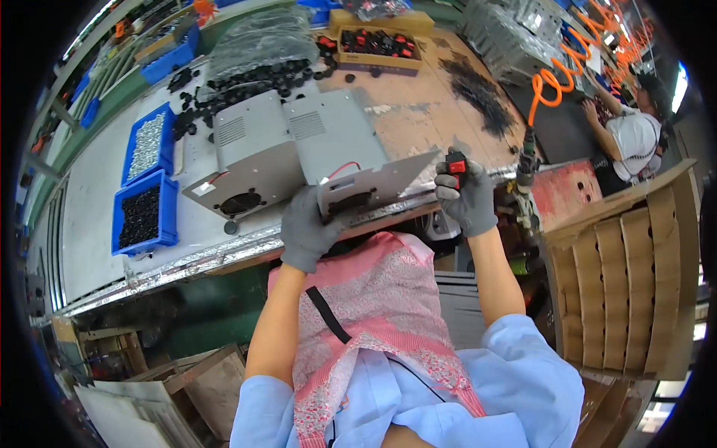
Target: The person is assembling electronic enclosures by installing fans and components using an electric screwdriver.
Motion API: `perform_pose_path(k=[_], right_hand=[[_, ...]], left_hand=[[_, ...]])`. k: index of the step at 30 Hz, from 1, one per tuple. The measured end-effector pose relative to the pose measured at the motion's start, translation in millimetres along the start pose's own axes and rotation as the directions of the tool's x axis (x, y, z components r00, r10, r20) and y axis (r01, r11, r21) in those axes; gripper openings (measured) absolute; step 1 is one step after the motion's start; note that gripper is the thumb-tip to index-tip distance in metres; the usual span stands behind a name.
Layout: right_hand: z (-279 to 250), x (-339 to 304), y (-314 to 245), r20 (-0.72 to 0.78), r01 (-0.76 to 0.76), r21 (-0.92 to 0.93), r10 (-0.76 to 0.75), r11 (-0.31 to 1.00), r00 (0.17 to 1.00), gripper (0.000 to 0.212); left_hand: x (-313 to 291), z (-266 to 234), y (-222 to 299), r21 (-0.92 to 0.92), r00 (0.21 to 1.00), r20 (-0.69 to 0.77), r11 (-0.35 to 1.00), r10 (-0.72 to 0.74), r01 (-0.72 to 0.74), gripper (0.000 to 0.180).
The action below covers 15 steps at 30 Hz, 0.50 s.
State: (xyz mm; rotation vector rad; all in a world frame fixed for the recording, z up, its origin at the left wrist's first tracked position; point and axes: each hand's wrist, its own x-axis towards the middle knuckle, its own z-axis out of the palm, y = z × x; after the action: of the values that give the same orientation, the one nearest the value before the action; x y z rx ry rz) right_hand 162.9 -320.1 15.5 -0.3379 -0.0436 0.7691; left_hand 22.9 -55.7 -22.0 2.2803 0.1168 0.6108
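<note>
My left hand (pixel 308 230), in a grey glove, grips the near edge of a grey sheet-metal casing (pixel 345 145) by its round fan opening. The casing has vent slots on top, and a short red wire shows by its upright end panel. Some of that hand's fingers are hidden behind the metal. Up at the right, my gloved right hand (pixel 472 203) is closed around a small black-and-red rocker switch (pixel 456 166), just off the panel's right end. A second grey casing (pixel 250 142) with a round fan stands directly to the left.
Blue bins hold silvery small parts (pixel 147 145) and black screws (pixel 140 218). Black round caps (pixel 258 77) lie scattered behind the casings, near a carton (pixel 379 63) of black-and-red switches. A power driver (pixel 527 160) hangs from an orange coiled hose at right; beyond it sits another person (pixel 633 138).
</note>
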Motion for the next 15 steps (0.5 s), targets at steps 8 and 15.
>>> perform_pose_path(k=[8, 15], right_hand=[[34, -42, 77, 0.122, -0.254, -0.047, 0.258, 0.966, 0.958, 0.034], [59, -9, 127, 0.218, -0.341, 0.119, 0.31, 0.933, 0.925, 0.037]], left_hand=[[1, -6, 7, -0.241, 0.998, 0.044, 0.968, -0.055, 0.064, 0.058], [4, -62, 61, -0.805, 0.978, 0.157, 0.556, -0.134, 0.205, 0.06]])
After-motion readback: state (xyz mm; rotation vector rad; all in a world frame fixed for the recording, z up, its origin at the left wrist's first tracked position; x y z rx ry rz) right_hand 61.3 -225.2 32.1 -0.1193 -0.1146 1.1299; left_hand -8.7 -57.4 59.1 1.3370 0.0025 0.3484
